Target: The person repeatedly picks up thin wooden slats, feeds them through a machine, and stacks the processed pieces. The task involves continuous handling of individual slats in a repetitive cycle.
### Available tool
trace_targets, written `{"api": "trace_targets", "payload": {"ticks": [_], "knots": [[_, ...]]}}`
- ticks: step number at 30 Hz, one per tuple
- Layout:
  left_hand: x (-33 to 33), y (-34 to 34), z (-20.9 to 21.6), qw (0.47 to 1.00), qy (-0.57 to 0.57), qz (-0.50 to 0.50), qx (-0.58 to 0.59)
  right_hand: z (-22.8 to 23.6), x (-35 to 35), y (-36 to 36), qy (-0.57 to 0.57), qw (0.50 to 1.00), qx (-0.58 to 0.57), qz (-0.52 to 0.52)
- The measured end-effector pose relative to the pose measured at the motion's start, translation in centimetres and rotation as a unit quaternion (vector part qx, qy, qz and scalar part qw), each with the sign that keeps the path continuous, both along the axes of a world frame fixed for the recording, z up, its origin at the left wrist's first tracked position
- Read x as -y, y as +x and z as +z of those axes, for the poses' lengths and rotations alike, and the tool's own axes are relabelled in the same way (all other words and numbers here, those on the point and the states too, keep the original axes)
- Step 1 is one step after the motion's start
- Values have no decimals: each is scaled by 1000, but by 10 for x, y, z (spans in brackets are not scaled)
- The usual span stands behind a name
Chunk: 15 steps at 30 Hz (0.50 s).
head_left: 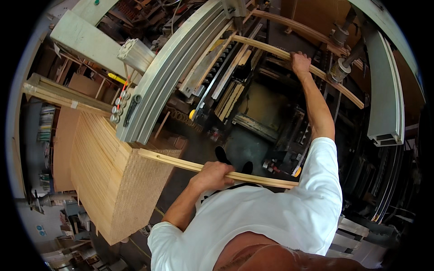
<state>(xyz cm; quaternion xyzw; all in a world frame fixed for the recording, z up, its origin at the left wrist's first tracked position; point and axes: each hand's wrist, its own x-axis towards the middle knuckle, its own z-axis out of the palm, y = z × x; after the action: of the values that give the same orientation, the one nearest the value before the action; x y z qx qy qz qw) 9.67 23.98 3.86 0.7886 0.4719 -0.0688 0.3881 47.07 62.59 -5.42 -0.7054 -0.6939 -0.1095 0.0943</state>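
My left hand [213, 175] is closed around a long, pale wooden strip [176, 162] with a groove along it, held crosswise in front of my white shirt. The strip's left end comes up against the upper corner of a big stack of similar strips [99, 167]. Stretched far forward, my right hand [300, 62] grips a second wooden strip [266, 49] lying across the machine frame. Its right part passes by a cylindrical metal clamp [339, 71]. Beyond it, another wooden strip [298, 29] spans the frame roughly parallel.
A thick grey metal beam [174, 70] bounds the machine on the left, with push buttons [118, 107] at its near end. Another grey beam [384, 90] stands right. Between them run dark rails with yellow-capped ends [296, 171]. My shoes [221, 155] show on the floor below.
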Motion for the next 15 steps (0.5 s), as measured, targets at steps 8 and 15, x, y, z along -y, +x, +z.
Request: {"api": "trace_targets", "payload": {"ticks": [8, 15], "knots": [[31, -47, 16, 999, 11, 30, 18, 9, 4, -11, -20, 997, -46, -62], [51, -50, 34, 997, 32, -62, 18, 41, 66, -57, 66, 977, -195, 58]]}}
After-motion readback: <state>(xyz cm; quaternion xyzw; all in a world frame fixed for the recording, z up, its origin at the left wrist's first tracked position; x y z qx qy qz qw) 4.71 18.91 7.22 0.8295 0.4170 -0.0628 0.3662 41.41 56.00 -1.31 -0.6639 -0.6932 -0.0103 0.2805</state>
